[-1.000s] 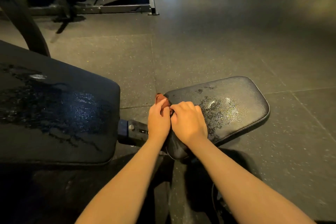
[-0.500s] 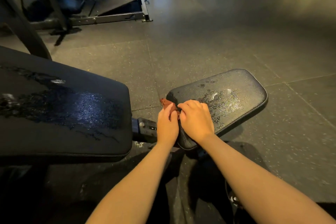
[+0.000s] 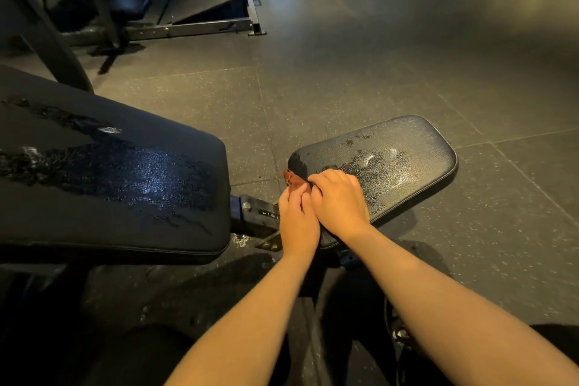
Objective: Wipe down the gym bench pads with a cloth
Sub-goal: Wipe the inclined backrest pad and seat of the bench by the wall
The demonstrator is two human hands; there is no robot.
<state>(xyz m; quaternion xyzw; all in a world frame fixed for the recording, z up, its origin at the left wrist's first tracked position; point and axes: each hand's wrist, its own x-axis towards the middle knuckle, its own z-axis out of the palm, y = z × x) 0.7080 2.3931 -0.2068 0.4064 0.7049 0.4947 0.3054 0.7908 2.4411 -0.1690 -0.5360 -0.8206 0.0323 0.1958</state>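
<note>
The bunched reddish-brown cloth (image 3: 293, 180) sits on the left end of the small black vinyl seat pad (image 3: 416, 147). Our right hand (image 3: 340, 200) curls over it; our left hand (image 3: 296, 218) presses it, fingers straighter. Bunched so small, it may only smear the wet patch (image 3: 376, 168).

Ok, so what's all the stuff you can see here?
big bench pad: 1, black with wet patches, left
small bench pad: 1, black, wet middle, centre-right
cloth: 1, reddish-brown, small pad's left end, under the hands
bench frame: 1, dark metal, between the pads
floor: 1, dark speckled tiles, all round
gym machine: 1, dark metal, far left
left hand: 1, on the cloth
right hand: 1, fingers curled on the cloth
</note>
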